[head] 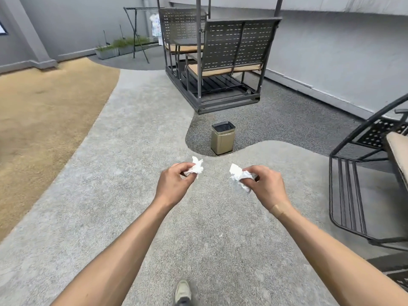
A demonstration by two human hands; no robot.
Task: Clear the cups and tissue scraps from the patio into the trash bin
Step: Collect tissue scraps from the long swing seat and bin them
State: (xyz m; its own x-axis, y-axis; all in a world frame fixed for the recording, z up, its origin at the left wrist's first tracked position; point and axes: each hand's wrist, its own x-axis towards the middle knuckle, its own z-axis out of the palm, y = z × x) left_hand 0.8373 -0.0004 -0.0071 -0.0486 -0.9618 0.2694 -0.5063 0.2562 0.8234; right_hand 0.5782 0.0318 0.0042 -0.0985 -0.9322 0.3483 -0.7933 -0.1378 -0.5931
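— At the far left, what lies beside you?

— A tan patch of ground (44,120) curves along the pale grey paving (136,133) you stand on. Planter boxes (119,48) with grass sit against the back wall, next to a folding drying rack (138,32).

— And my left hand?

— Your left hand (174,184) reaches forward over the paving, its grip clenched round a crumpled white tissue scrap (196,167); the scrap pokes out past your thumb and fingers.

— What is between my hands?

— Ahead of them, well beyond your fingertips, a gold trash bin (223,139) with a black liner stands open on the dark gravel patch (287,120). Behind it is a metal swing bench (223,60) with tan cushions. Near the bottom edge, one shoe (183,292) shows on the paving.

— My right hand?

— Your right hand (265,186) holds level with the left, its grip pinching a second tissue scrap (239,176), which sticks out toward the left hand. The two scraps are apart, not touching. A tan plaster (278,209) crosses that wrist.

— Furthest right?

— A dark metal chair (353,195) with a pale cushion, just beside your right arm.
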